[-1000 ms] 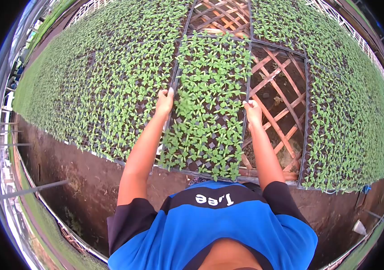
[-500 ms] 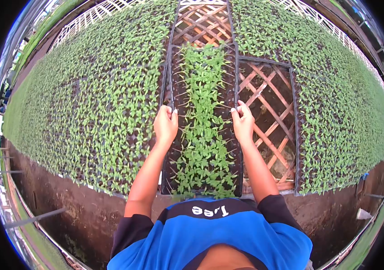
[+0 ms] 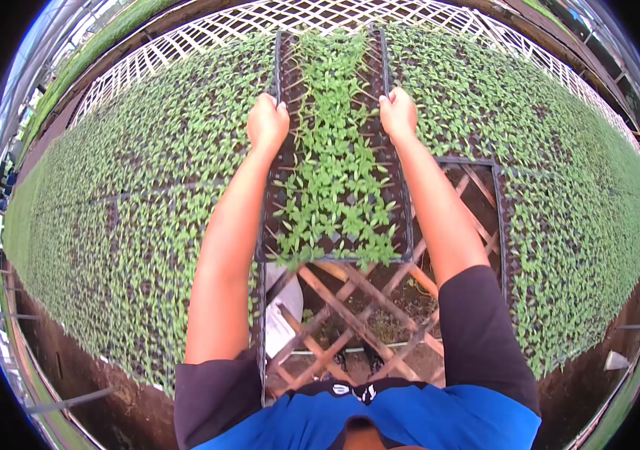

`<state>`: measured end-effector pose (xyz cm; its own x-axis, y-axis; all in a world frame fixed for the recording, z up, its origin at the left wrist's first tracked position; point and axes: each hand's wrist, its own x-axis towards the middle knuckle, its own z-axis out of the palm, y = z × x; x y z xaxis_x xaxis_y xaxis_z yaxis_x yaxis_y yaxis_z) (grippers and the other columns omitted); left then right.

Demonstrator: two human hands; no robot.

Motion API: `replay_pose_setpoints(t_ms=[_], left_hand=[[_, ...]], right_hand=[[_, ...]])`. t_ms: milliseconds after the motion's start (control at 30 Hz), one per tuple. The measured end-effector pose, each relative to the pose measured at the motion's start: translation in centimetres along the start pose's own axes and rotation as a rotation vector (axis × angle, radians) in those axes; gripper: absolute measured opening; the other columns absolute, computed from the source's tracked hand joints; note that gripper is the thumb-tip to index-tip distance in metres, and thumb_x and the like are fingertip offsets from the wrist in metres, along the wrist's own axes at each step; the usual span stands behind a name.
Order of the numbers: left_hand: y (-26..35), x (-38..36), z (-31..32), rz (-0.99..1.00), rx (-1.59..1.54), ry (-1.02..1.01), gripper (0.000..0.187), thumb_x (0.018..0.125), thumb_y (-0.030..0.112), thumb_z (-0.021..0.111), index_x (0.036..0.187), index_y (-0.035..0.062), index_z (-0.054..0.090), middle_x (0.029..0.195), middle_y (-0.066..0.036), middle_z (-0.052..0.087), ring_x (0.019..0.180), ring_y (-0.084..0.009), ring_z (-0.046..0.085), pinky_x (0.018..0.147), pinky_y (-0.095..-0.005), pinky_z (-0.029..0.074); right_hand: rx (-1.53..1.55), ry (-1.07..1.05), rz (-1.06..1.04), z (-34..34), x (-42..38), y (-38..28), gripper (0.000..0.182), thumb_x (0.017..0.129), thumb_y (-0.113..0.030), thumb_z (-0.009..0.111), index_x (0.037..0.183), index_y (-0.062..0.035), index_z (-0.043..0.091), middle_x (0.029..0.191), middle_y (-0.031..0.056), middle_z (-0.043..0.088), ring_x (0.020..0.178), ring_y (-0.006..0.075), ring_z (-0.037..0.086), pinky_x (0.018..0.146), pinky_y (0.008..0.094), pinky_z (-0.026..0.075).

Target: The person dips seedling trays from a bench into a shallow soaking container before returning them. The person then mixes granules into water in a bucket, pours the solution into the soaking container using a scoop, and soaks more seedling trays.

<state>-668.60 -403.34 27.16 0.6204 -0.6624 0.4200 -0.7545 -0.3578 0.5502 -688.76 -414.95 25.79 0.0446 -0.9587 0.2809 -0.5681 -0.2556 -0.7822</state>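
A long black tray (image 3: 334,260) of green seedlings lies lengthwise in front of me, its far end near the back of the bench. My left hand (image 3: 268,122) is closed on the tray's left rim, towards its far half. On the opposite rim, my right hand (image 3: 399,114) grips at about the same height. The seedlings (image 3: 335,142) lean in towards the middle of the tray, with dark soil cells along both sides. Whether the tray touches the bench below cannot be made out.
Trays of seedlings spread to the left (image 3: 132,217) and right (image 3: 560,217). Crossed wooden slats (image 3: 350,300) show at the near end, with a pale object (image 3: 282,315) beneath them. White lattice (image 3: 207,34) edges the back. A whitish scrap (image 3: 615,361) lies on the ground at right.
Both hands and the held tray have moved away from my body, over the far gap. Slats between the tray and my body are now uncovered.
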Motion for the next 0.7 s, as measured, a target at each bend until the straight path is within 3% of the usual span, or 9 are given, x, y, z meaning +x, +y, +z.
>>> replay_pose_setpoints(t_ms=[133, 367, 433, 467, 500, 533, 667, 700], left_hand=[[0.1, 6.9, 4.7, -0.006, 0.047, 0.011, 0.021, 0.075, 0.022, 0.055, 0.086, 0.0035, 0.052, 0.084, -0.017, 0.058, 0.08, -0.0334, 0.056, 0.07, -0.0423, 0.043], [-2.2, 15.0, 12.6, 0.002, 0.155, 0.031, 0.029, 0.076, 0.026, 0.053, 0.092, 0.0024, 0.053, 0.092, -0.019, 0.058, 0.089, -0.0334, 0.056, 0.077, -0.0421, 0.043], [-3.5, 16.4, 14.5, -0.006, 0.164, 0.027, 0.03, 0.076, 0.027, 0.053, 0.094, 0.0029, 0.053, 0.094, -0.019, 0.058, 0.09, -0.0329, 0.056, 0.077, -0.0418, 0.043], [-4.3, 17.1, 15.5, -0.029, 0.176, 0.019, 0.03, 0.076, 0.035, 0.054, 0.092, 0.0095, 0.054, 0.097, -0.016, 0.058, 0.093, -0.0318, 0.054, 0.079, -0.0402, 0.042], [-5.1, 17.5, 16.3, -0.053, 0.19, -0.021, 0.032, 0.076, 0.036, 0.054, 0.095, 0.0099, 0.054, 0.099, -0.017, 0.057, 0.095, -0.0314, 0.053, 0.08, -0.04, 0.041], [-5.6, 17.7, 17.0, -0.094, 0.209, -0.074, 0.032, 0.076, 0.035, 0.053, 0.097, 0.0107, 0.054, 0.098, -0.017, 0.057, 0.095, -0.0317, 0.053, 0.08, -0.0402, 0.041], [-8.8, 19.3, 19.6, -0.176, 0.37, -0.353, 0.032, 0.076, 0.029, 0.051, 0.104, 0.0143, 0.053, 0.103, -0.015, 0.055, 0.098, -0.0309, 0.051, 0.082, -0.0413, 0.039], [-8.2, 18.5, 18.8, -0.12, 0.388, -0.274, 0.032, 0.075, 0.028, 0.05, 0.105, 0.015, 0.053, 0.105, -0.014, 0.053, 0.099, -0.0302, 0.05, 0.083, -0.0416, 0.039]], right_hand=[[-0.136, -0.028, 0.072, 4.8, 8.1, 0.6, 0.024, 0.075, -0.024, 0.055, 0.088, -0.0053, 0.055, 0.09, 0.0187, 0.058, 0.087, 0.0342, 0.056, 0.076, 0.0397, 0.043], [-0.213, -0.056, 0.024, 12.4, 19.0, 5.5, 0.032, 0.074, -0.031, 0.055, 0.09, -0.0043, 0.061, 0.093, 0.0165, 0.059, 0.09, 0.0307, 0.057, 0.078, 0.038, 0.044], [-0.241, -0.081, 0.006, 12.9, 19.9, 6.3, 0.033, 0.074, -0.03, 0.054, 0.092, -0.0035, 0.061, 0.095, 0.0171, 0.059, 0.089, 0.0309, 0.057, 0.078, 0.0375, 0.044], [-0.229, -0.089, 0.059, 13.1, 20.1, 6.5, 0.033, 0.074, -0.03, 0.053, 0.092, -0.0039, 0.061, 0.096, 0.0171, 0.059, 0.09, 0.0309, 0.057, 0.078, 0.0373, 0.044], [-0.217, -0.095, 0.11, 13.5, 20.5, 7.1, 0.033, 0.074, -0.03, 0.053, 0.093, -0.0043, 0.061, 0.096, 0.0172, 0.059, 0.09, 0.0309, 0.056, 0.079, 0.0371, 0.044], [-0.357, -0.025, 0.052, 13.8, 20.6, 7.4, 0.032, 0.074, -0.029, 0.053, 0.093, -0.0045, 0.061, 0.098, 0.0166, 0.058, 0.093, 0.0297, 0.056, 0.079, 0.0362, 0.044], [-0.606, -0.101, 0.045, 12.4, 19.0, 6.8, 0.031, 0.075, -0.026, 0.053, 0.095, -0.0048, 0.061, 0.1, 0.0153, 0.058, 0.094, 0.0286, 0.055, 0.079, 0.0356, 0.044], [-0.596, -0.076, 0.027, 11.9, 18.9, 7.2, 0.029, 0.075, -0.025, 0.053, 0.095, -0.0053, 0.061, 0.099, 0.0155, 0.058, 0.094, 0.0291, 0.056, 0.079, 0.0361, 0.045]])
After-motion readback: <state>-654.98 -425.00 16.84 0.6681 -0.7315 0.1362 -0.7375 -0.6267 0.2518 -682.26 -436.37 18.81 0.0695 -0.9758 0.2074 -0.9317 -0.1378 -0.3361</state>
